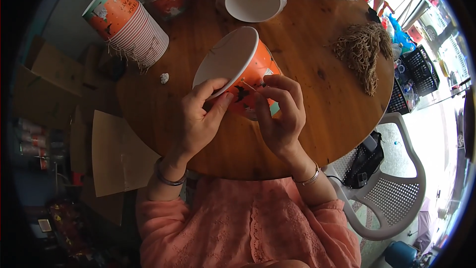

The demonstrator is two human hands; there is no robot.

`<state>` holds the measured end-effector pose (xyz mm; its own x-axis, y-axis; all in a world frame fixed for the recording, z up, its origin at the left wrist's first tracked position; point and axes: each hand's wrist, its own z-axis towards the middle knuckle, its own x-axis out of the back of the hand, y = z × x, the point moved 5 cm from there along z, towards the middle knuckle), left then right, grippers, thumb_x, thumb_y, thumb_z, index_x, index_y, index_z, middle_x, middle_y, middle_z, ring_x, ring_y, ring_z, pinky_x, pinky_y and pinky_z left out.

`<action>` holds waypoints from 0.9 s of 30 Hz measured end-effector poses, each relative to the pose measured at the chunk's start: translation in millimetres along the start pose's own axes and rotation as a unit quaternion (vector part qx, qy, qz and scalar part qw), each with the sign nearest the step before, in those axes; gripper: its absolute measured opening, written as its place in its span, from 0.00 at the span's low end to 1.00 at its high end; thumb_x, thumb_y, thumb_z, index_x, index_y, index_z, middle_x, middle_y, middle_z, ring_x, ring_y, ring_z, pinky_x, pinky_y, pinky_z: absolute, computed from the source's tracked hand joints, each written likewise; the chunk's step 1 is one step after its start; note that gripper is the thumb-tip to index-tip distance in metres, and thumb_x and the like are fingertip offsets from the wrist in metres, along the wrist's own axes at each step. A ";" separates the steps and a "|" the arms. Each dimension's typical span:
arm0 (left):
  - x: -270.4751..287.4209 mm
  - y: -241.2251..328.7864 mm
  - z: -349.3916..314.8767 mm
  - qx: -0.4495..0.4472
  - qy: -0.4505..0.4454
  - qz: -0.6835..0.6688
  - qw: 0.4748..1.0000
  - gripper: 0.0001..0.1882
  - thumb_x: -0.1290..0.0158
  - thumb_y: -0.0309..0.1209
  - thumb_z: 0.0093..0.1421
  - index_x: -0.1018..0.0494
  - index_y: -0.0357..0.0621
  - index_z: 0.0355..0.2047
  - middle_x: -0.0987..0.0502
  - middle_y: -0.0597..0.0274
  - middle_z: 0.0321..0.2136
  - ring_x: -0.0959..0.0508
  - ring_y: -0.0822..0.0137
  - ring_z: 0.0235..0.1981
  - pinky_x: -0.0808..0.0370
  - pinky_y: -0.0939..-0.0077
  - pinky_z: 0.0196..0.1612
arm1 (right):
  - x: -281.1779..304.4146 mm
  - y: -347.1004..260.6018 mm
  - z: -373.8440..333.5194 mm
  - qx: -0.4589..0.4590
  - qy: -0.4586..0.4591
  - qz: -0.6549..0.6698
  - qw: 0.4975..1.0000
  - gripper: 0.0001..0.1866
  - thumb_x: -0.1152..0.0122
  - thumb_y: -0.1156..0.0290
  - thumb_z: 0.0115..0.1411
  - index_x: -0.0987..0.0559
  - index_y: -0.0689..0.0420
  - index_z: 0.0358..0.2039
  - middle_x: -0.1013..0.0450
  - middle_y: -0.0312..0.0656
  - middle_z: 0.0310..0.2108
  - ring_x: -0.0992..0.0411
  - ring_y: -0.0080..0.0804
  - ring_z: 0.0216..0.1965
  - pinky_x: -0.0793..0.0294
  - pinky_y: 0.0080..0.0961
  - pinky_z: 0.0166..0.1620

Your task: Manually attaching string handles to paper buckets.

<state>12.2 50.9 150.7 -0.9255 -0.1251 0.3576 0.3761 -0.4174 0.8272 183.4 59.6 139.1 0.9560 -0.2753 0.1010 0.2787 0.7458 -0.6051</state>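
Note:
An orange paper bucket [259, 65] with a white inside and dark bat prints is tilted over the near part of the table, its mouth toward the upper left. My left hand [201, 116] grips its rim, thumb outside and fingers over the edge. At the bucket's outer wall, my right hand [283, 111] pinches a thin tan string [249, 85] between thumb and fingers. The string runs to the wall just below the rim. A strand also shows inside the bucket. What lies behind the right fingers is hidden.
On the round wooden table [307, 134] stand a tall stack of orange buckets [141, 42], a plastic-wrapped white stack [253, 1], a heap of tan strings [364, 49] and a small white lump [164, 78]. Cardboard [116, 156] lies left; a white chair [401, 196] stands right.

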 end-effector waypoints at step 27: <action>-29.0 33.2 1.0 -0.139 -0.100 0.211 0.962 0.12 0.44 0.24 0.57 0.27 0.40 0.42 0.22 0.58 0.27 0.22 0.57 0.31 0.30 0.65 0.42 | 12.6 22.8 -27.8 -0.130 -0.116 -0.008 0.985 0.07 0.37 0.83 0.54 0.22 0.62 0.34 0.24 0.42 0.30 0.24 0.31 0.30 0.25 0.23 0.34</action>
<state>51.6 41.7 168.2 -0.6556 -0.1709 0.7356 0.6633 -0.5958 0.4528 199.2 56.3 104.6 0.9553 -0.1182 0.2711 0.2900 0.5545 -0.7801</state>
